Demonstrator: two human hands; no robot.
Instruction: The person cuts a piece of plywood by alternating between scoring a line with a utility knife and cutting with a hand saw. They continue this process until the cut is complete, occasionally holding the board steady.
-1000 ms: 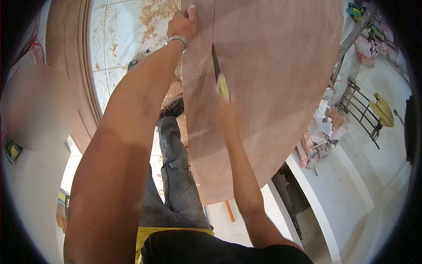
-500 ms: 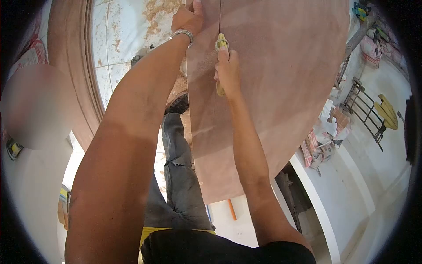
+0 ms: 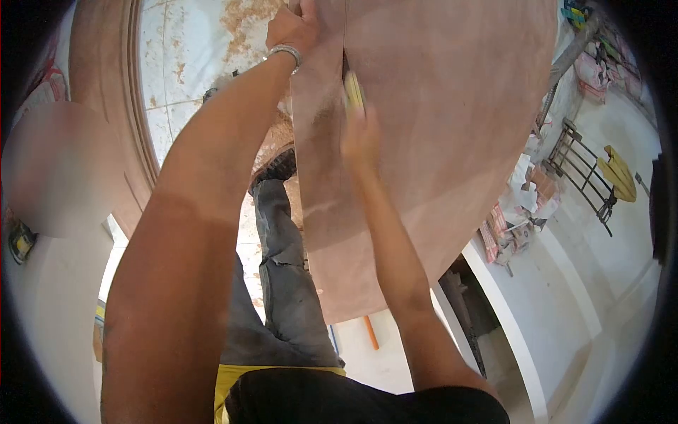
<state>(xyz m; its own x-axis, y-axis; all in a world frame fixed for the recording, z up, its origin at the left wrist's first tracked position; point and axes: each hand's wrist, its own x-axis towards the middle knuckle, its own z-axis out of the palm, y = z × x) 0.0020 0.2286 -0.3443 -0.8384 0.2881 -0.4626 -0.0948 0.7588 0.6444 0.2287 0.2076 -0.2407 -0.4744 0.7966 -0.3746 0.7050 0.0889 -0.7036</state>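
1. Right hand (image 3: 361, 145): one, bare, somewhat blurred; fingers closed around the handle of a saw.
2. Saw (image 3: 354, 93): one, yellow handle, held in the right hand; dark blade pointing ahead of that hand and meeting the board at a thin line.
3. Board (image 3: 452, 141): one, large, reddish-brown, thin; beneath the right hand and spreading well to its right, with a narrower strip to its left.
4. Line (image 3: 345, 28): one, thin and dark, running across the board ahead of the right hand, to the right of the left hand.
5. Left hand (image 3: 293, 30): one, bare, at the left edge of the board, ahead and to the left of the right hand; thumb extended, other fingers partly hidden, so whether it grips the board cannot be told.
6. Bracelet (image 3: 284, 49): one, pale, on the wrist just behind the left hand.
7. Floor (image 3: 155, 74): white tiles, strewn with brown dirt, left of the left hand.
8. Boot (image 3: 278, 165): one, dark, behind the left hand, beside the board's left edge.
9. Orange stick (image 3: 371, 332): one, well behind the right hand, past the board's near edge.
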